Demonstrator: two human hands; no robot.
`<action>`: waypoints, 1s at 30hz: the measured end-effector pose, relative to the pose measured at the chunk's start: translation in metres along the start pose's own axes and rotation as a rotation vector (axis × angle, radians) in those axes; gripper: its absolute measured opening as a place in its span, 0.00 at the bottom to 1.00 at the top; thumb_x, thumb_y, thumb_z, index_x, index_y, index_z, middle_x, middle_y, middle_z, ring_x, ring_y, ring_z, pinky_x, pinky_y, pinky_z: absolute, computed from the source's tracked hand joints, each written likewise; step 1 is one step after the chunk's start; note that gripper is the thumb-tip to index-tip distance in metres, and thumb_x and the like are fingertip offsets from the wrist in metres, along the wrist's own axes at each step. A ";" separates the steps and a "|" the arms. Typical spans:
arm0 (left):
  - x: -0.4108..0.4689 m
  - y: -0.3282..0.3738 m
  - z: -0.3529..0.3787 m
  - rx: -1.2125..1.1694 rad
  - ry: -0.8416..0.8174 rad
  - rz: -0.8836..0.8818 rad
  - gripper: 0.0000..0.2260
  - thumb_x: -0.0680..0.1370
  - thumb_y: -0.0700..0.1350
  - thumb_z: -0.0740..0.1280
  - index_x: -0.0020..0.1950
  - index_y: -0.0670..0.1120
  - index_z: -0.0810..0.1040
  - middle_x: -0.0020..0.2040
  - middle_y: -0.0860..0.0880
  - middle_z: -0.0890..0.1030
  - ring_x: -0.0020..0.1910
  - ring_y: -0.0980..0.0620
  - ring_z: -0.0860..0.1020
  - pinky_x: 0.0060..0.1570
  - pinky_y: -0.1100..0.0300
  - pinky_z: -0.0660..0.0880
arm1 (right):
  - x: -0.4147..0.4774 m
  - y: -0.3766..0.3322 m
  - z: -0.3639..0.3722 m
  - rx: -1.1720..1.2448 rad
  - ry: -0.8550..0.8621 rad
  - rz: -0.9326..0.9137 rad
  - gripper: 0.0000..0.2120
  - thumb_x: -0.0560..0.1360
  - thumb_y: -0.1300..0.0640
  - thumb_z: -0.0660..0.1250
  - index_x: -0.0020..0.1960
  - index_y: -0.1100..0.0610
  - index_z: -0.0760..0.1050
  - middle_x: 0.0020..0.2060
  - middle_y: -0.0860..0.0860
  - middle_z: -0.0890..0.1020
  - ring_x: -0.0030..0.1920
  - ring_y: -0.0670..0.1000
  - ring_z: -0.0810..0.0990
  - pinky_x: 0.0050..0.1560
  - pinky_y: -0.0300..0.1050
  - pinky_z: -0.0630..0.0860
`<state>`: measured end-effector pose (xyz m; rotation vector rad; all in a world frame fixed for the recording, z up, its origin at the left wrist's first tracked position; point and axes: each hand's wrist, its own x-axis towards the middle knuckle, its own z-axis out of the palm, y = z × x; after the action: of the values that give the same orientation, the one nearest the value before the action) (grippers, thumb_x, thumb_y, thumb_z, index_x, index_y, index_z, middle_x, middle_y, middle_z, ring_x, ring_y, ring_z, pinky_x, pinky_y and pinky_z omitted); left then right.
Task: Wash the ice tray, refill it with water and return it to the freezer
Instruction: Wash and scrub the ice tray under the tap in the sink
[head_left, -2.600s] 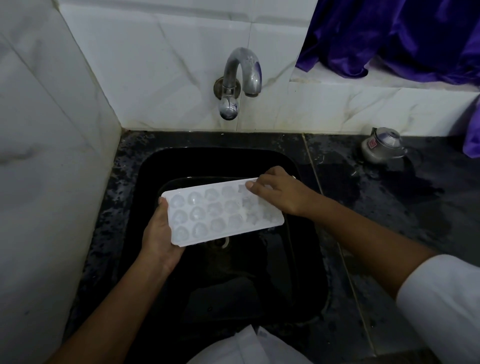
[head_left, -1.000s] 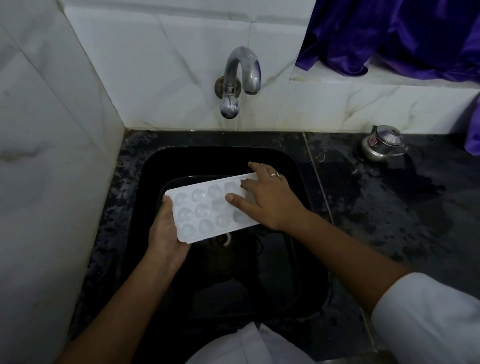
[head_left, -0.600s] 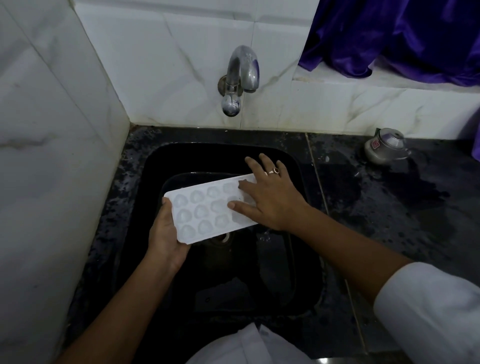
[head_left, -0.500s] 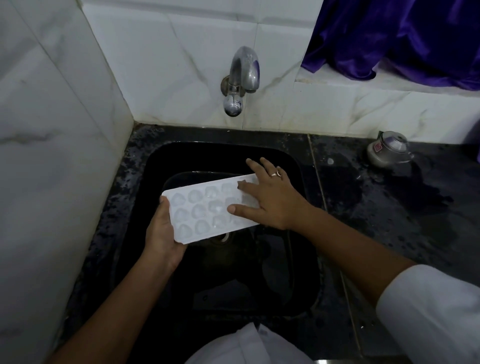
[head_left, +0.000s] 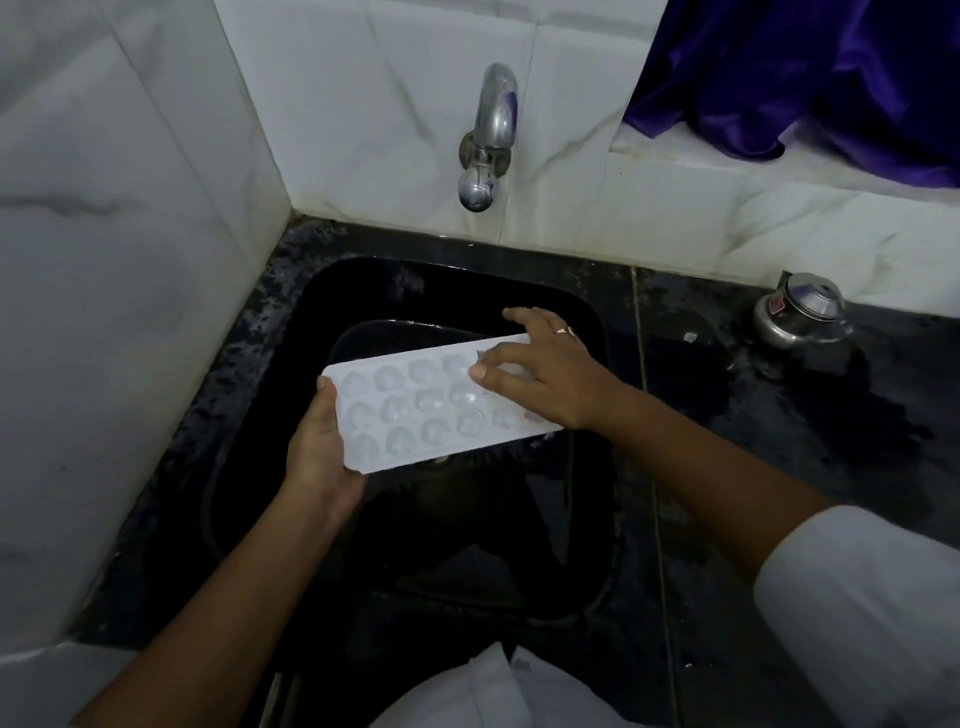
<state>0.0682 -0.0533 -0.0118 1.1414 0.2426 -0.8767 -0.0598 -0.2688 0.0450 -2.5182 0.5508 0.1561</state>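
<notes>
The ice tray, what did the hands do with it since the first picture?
The right hand slid along the ice tray from its far corner, spread flat over the right-end cups, rubbing them. The left hand kept gripping the left end. The tray stayed over the black sink; the tap shows no water running.

A home kitchen, probably: a black sink (head_left: 597, 467) set in a dark speckled stone worktop (head_left: 779, 467), a steel wall tap (head_left: 488, 140) on white marble-look tiles (head_left: 363, 104), and a small steel pot (head_left: 797, 317) beside.
</notes>
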 end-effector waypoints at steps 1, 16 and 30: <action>-0.004 -0.003 0.001 0.005 -0.015 -0.012 0.26 0.86 0.62 0.53 0.69 0.45 0.78 0.63 0.40 0.83 0.54 0.45 0.86 0.43 0.53 0.85 | 0.001 0.002 0.001 -0.058 0.011 -0.013 0.25 0.79 0.28 0.55 0.63 0.39 0.81 0.81 0.53 0.61 0.82 0.57 0.51 0.79 0.64 0.50; -0.016 -0.011 0.008 -0.026 0.017 0.018 0.28 0.86 0.63 0.52 0.69 0.44 0.79 0.60 0.41 0.86 0.55 0.41 0.86 0.41 0.49 0.85 | 0.012 -0.003 -0.001 -0.293 0.033 -0.086 0.30 0.80 0.28 0.50 0.59 0.45 0.83 0.76 0.54 0.66 0.77 0.59 0.61 0.76 0.64 0.58; 0.000 -0.009 0.010 -0.091 0.062 0.013 0.22 0.86 0.62 0.55 0.63 0.45 0.77 0.62 0.46 0.82 0.51 0.51 0.85 0.42 0.56 0.84 | 0.025 -0.001 0.002 -0.371 0.016 -0.151 0.36 0.78 0.25 0.47 0.68 0.46 0.80 0.81 0.56 0.61 0.80 0.62 0.55 0.78 0.68 0.53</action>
<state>0.0593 -0.0633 -0.0137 1.0848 0.3226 -0.8114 -0.0363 -0.2755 0.0383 -2.9119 0.3605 0.1965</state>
